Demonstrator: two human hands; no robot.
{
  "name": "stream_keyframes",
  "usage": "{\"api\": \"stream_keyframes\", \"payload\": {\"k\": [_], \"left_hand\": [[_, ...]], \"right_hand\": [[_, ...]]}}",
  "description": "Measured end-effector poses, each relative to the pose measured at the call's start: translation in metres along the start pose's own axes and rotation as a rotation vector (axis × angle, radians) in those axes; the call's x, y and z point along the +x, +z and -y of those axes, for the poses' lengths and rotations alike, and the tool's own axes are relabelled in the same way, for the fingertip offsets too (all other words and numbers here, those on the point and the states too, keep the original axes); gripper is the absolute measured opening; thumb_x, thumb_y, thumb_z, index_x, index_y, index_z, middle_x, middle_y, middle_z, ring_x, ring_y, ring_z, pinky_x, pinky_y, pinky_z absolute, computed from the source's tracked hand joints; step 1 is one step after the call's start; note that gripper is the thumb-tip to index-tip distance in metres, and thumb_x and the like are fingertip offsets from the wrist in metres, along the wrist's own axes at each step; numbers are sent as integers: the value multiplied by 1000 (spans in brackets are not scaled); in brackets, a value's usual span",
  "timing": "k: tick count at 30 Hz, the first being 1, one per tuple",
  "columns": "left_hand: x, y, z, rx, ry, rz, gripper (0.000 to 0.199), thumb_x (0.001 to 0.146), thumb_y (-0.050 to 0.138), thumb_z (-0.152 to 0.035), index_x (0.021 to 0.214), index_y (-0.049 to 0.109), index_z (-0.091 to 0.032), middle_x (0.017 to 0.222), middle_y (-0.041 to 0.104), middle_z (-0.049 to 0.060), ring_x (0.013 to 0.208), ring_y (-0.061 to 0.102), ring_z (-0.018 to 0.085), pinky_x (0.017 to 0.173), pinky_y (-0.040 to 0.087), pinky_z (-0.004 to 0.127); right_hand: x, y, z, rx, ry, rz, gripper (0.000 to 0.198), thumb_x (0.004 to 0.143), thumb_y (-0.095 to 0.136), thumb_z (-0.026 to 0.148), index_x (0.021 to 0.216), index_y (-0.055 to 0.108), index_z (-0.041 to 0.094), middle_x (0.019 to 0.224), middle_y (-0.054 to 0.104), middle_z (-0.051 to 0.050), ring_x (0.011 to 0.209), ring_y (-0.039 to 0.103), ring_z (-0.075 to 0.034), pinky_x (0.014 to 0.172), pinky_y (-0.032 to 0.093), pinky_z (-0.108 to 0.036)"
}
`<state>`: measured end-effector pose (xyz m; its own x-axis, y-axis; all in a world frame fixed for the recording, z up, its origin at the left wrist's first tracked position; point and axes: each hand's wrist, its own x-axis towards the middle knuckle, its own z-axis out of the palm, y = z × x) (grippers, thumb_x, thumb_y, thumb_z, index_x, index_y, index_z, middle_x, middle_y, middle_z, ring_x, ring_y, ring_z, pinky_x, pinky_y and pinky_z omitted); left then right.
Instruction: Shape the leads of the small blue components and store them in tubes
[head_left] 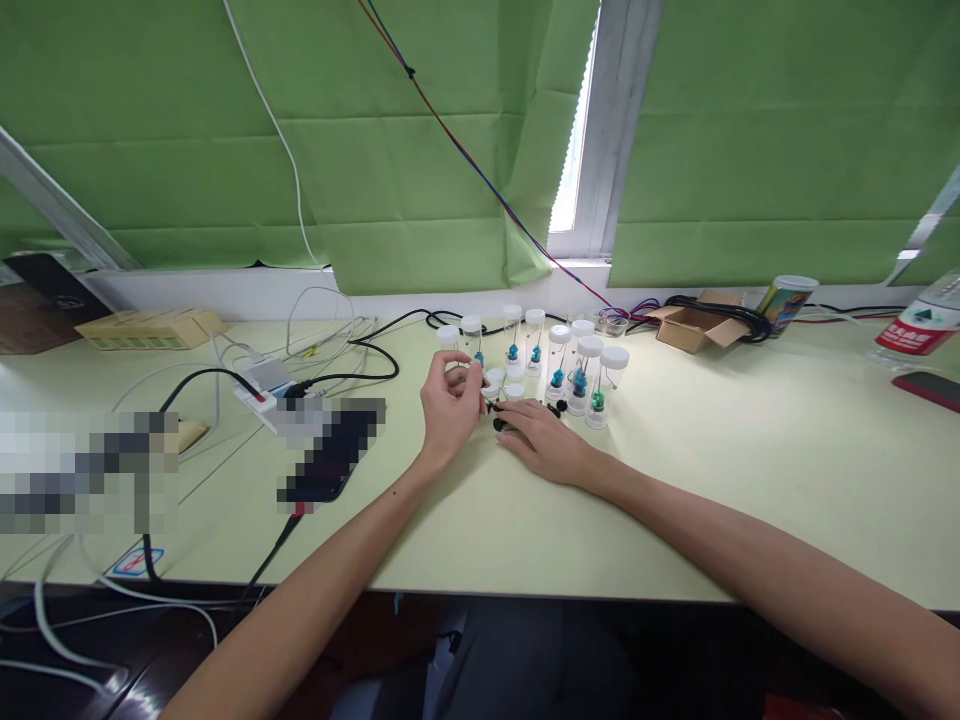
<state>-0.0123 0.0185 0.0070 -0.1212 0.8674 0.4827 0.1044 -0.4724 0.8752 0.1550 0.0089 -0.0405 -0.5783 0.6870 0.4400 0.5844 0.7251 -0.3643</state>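
Observation:
My left hand [452,405] is raised at the middle of the table, thumb and forefinger pinched together; what they hold is too small to make out. Beside it my right hand [547,440] lies low on the tabletop, its fingers stretched out and slightly apart over small black round parts [499,425]. Just beyond both hands stand several clear tubes [557,365] with white caps, upright, most with a blue piece and a thin wire inside. The front right tube [604,390] contains a green piece. White caps [514,391] show low between the hands, partly hidden by the fingers.
A phone [341,450] and a power strip [262,390] with tangled cables lie to the left. Toward the back right are an open cardboard box [694,325], a printed can [786,303] and a large bottle [919,325]. The table's front edge [540,597] runs below my forearms.

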Motion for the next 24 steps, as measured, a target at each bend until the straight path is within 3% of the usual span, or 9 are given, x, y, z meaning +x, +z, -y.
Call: {"api": "stream_keyframes", "payload": {"k": [8,15,24], "left_hand": [[3,-1,-1,-35,4,-28,28,88,64,-45,93,50,-22,71,63,-3,38,52,7,35,37,19],[3,-2,0,-41,15,-36,28,88,64,-46,93,51,-22,72,64,-3,38,52,7,35,38,19],[4,-2,0,-25,23,-34,26,88,64,-45,92,53,-22,72,63,-2,38,51,7,34,37,19]], "right_hand": [[-2,1,-2,-11,-19,-61,34,100,50,33,127,60,15,140,56,-15,132,47,-31,111,43,-52],[-3,0,0,-58,6,-37,36,101,49,35,129,59,16,145,50,-16,134,43,-32,112,41,-53],[-2,-1,0,-29,43,-41,31,100,49,35,119,64,16,142,52,-17,135,44,-32,111,41,-55]]}}
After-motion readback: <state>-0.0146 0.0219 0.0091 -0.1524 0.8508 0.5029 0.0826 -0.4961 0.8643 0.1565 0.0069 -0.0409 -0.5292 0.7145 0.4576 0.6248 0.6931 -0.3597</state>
